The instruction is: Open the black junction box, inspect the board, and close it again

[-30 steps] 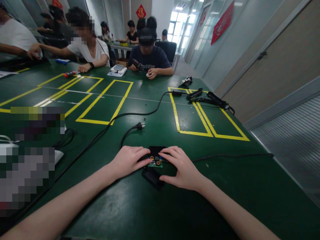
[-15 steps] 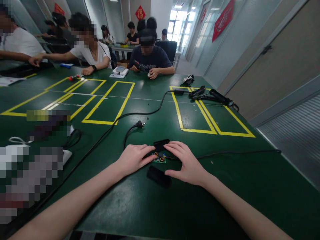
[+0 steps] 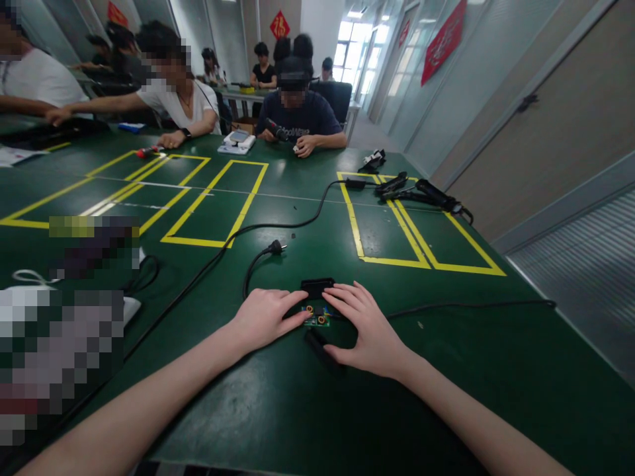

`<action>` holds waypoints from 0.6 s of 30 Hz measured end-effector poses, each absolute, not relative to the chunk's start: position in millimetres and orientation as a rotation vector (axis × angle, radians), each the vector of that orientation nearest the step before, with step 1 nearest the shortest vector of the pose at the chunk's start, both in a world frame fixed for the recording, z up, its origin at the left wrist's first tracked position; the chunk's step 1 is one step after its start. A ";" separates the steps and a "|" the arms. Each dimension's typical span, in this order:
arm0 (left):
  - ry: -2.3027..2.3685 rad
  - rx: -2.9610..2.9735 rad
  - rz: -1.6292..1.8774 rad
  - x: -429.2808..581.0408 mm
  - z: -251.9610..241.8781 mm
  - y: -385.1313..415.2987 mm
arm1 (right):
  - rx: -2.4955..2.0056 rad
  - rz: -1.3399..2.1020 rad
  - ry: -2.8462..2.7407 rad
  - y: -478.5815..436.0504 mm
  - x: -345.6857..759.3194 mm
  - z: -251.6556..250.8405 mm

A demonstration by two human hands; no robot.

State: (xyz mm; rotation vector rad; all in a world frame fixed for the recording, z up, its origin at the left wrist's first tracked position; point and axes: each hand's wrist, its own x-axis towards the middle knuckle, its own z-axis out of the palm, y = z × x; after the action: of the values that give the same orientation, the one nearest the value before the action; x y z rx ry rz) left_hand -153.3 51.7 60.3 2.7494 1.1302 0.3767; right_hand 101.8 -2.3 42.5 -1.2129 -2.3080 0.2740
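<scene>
A small green circuit board with copper-wound coils lies on the table between my hands. My left hand is open, fingers stretched out, its thumb at the board's left edge and a fingertip by the upper black casing half. Open as well, my right hand has its fingers spread at the right of that casing half and the board. Its thumb touches the other black casing half, which is tilted in front of the board. Both palms' undersides are hidden.
A plug on a black cable lies beyond my left hand. Another cable crosses the green table toward black hair-iron-like devices at the right. Yellow tape rectangles mark the table. A co-worker sits opposite, others at left.
The upper casing half has shifted slightly left and sits more level. The lower one has turned and tilted beside my right thumb. My left hand has hardly moved.
</scene>
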 end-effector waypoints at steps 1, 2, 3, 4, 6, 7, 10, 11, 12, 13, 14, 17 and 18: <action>1.135 2.744 0.371 -152.9 60.6 51.2 | -1.215 0.276 -2.305 -3.6 100.4 42.6; 1.138 2.744 0.368 -152.5 60.7 50.9 | -1.214 0.279 -2.308 -5.1 98.9 42.5; 1.140 2.747 0.369 -152.3 60.6 50.7 | -1.210 0.283 -2.316 -6.7 97.2 42.4; 1.138 2.751 0.374 -152.2 60.5 50.7 | -1.203 0.286 -2.328 -8.1 95.7 42.2; 1.131 2.756 0.391 -152.5 60.2 50.8 | -1.186 0.293 -2.351 -10.2 93.3 41.8; 1.127 2.756 0.400 -152.9 60.1 50.9 | -1.183 0.297 -2.354 -10.5 92.9 41.8; 1.115 2.757 0.402 -153.7 60.5 51.2 | -1.201 0.306 -2.319 -8.3 95.4 42.8; 1.109 2.762 0.397 -153.8 60.6 51.2 | -1.205 0.306 -2.297 -6.8 97.2 43.3; 1.105 2.769 0.393 -153.9 60.8 51.1 | -1.204 0.300 -2.274 -5.1 99.0 43.9; 1.100 2.778 0.390 -153.8 60.8 50.9 | -1.197 0.289 -2.253 -3.3 100.5 44.3; 1.095 2.786 0.388 -153.6 60.6 50.7 | -1.185 0.275 -2.237 -1.5 101.6 44.6; 1.091 2.796 0.394 -152.5 59.1 49.8 | -1.155 0.239 -2.213 3.3 100.6 44.6; 1.088 2.794 0.396 -151.9 58.3 49.6 | -1.146 0.233 -2.210 4.7 99.1 44.5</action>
State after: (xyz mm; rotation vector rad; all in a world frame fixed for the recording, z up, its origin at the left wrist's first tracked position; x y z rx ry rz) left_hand -151.9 49.6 58.3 2.7942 1.0882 0.3958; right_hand 99.1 4.7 44.5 -1.1464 -2.2095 0.2335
